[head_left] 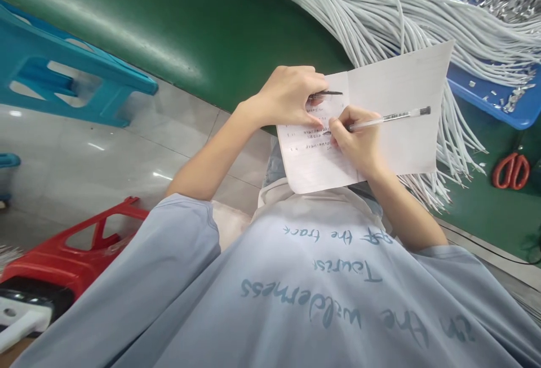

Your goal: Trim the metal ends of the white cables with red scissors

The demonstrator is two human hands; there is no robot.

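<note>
An open notebook (393, 92) lies at the table's edge in front of my body, with lines of handwriting on its left page. My right hand (357, 140) is closed around a clear-barrelled pen (391, 119), its tip down on the written lines. My left hand (296, 94) rests on the upper left of the same page. Between its thumb and fingers is a slim black pen cap (332, 93), partly hidden by the fingers.
A thick bundle of white cables (338, 7) lies across the green table (177, 35), behind and under the notebook. At right are a blue tray (482, 89) of small metal pieces and red-handled scissors (510, 171). Blue stools (84, 69) and a red stool (63, 249) stand left.
</note>
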